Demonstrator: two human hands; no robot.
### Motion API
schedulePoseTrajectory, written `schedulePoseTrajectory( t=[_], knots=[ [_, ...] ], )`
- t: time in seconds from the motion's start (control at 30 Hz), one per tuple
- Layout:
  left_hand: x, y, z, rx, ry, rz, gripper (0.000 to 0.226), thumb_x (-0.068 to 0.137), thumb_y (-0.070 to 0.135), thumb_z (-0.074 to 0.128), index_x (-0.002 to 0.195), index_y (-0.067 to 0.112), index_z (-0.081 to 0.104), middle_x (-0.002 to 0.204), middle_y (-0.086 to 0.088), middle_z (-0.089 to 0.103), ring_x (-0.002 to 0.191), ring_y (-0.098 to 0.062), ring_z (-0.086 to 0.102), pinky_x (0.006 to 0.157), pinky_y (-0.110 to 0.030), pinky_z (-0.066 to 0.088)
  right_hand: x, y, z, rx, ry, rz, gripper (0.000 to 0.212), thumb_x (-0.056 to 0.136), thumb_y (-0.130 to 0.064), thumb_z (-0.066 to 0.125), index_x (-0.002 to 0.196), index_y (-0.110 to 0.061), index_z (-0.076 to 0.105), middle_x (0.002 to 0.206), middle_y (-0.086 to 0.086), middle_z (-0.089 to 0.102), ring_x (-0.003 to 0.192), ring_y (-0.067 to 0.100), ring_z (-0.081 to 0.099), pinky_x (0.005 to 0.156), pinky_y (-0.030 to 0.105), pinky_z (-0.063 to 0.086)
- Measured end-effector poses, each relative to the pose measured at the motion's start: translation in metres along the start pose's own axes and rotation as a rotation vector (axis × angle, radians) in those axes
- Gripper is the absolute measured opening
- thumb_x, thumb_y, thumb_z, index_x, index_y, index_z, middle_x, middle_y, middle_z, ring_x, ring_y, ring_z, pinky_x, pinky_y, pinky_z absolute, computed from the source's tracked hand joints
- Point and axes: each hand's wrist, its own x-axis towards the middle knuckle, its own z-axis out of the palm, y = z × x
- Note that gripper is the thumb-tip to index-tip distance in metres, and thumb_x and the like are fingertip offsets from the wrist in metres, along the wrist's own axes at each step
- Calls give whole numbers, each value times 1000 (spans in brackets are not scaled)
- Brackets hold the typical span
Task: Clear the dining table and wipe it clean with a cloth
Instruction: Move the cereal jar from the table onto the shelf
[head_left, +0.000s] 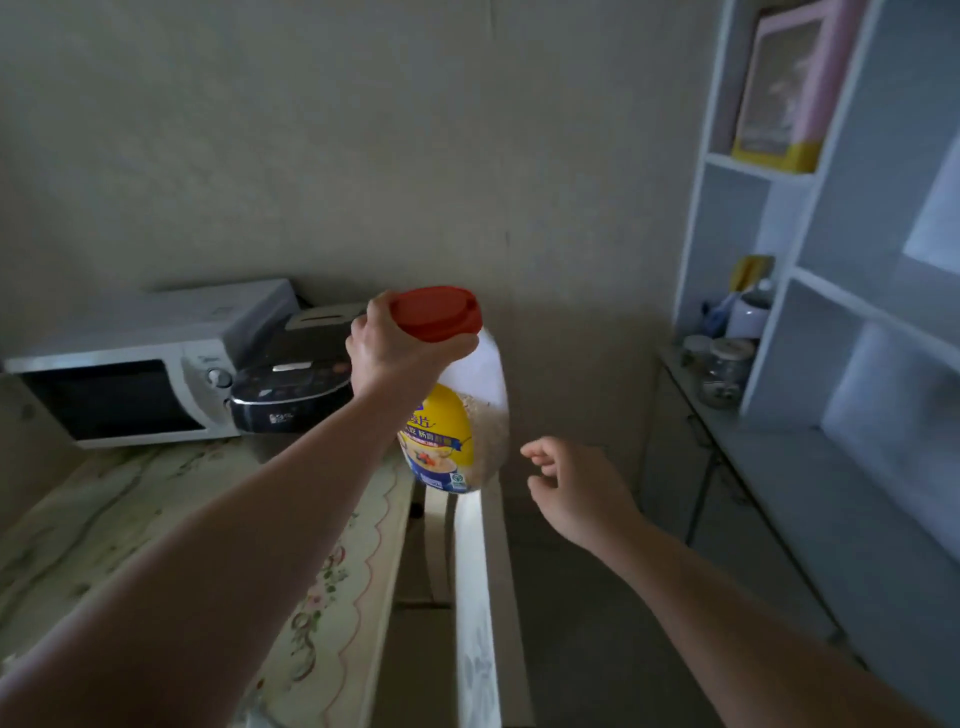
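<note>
Red lid (436, 312) uppermost, grips the oat jar (452, 441) by its neck in the left hand (395, 358), aloft past the edge of the dining table (156, 519) above a chair back (472, 571), probably for removal, right hand (576, 488) empty, loose-fingered, near its base as likely support.

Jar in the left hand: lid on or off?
On. The red lid caps the jar; the left hand grips the jar just beneath it.

Clear oat jar (452, 426), red lid, yellow label, roughly upright, hung from my left fingers (382, 312) beside bench (156, 519) edge.
</note>
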Motion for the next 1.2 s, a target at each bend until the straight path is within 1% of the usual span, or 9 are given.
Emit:
schedulePoseTrajectory(
  t=[0.2, 0.3, 0.37, 0.47, 0.6, 0.67, 0.8, 1.03, 1.2],
  knots=[
    [-42, 67, 56, -140, -138, 46, 110, 33, 64, 74, 134, 33, 44, 124, 6, 54, 118, -17, 51, 98, -39, 48, -37, 47, -57, -29, 115, 84, 50, 91, -21, 56, 138, -25, 41, 131, -5, 53, 116, 11, 54, 95, 28, 45],
    [-65, 105, 85, -193, -203, 103, 109, 37, 61, 78, 136, 33, 42, 125, 6, 54, 119, -17, 51, 99, -38, 47, -56, 71, -88, -45, 188, 117, 55, 91, -21, 57, 141, -25, 37, 131, -4, 51, 111, 10, 56, 93, 28, 46],
    [-79, 132, 103, -222, -241, 156, 108, 40, 59, 81, 137, 31, 42, 126, 5, 54, 120, -17, 51, 100, -37, 46, -67, 84, -109, -68, 241, 129, 57, 90, -21, 57, 143, -24, 35, 134, -3, 50, 112, 10, 56, 93, 28, 46],
    [-98, 174, 127, -307, -291, 212, 109, 36, 60, 79, 135, 30, 43, 123, 6, 55, 116, -17, 53, 98, -38, 48, -81, 99, -138, -107, 320, 145, 63, 89, -22, 57, 146, -23, 29, 140, -2, 46, 120, 13, 53, 96, 32, 47],
    [-117, 225, 151, -454, -329, 259, 105, 30, 60, 79, 126, 31, 46, 117, 8, 56, 112, -16, 55, 97, -37, 49, -99, 113, -177, -182, 408, 154, 76, 87, -21, 60, 150, -21, 18, 139, 3, 42, 120, 18, 50, 89, 32, 47],
    [-124, 246, 159, -507, -346, 286, 105, 30, 60, 80, 124, 31, 45, 116, 8, 56, 111, -15, 55, 96, -37, 50, -105, 117, -194, -195, 426, 176, 79, 88, -20, 60, 151, -18, 12, 143, 5, 35, 126, 20, 45, 92, 32, 44],
    [-134, 284, 174, -599, -376, 353, 105, 29, 59, 81, 123, 28, 46, 115, 5, 57, 108, -17, 58, 93, -38, 52, -107, 123, -219, -197, 461, 204, 86, 88, -20, 60, 152, -16, 2, 156, 7, 19, 139, 24, 30, 106, 38, 38],
    [-140, 325, 211, -693, -510, 408, 104, 31, 55, 84, 123, 28, 45, 118, 2, 54, 108, -19, 56, 95, -38, 52, -100, 138, -241, -239, 518, 297, 92, 89, -21, 58, 151, -14, -10, 160, 6, -4, 144, 27, 20, 104, 35, 37],
    [-137, 343, 251, -718, -619, 446, 102, 35, 53, 86, 125, 27, 44, 119, 1, 54, 108, -20, 56, 95, -40, 52, -79, 157, -250, -146, 590, 382, 96, 90, -15, 59, 149, -12, -16, 159, 5, -16, 145, 25, 17, 107, 28, 32]
  ],
)
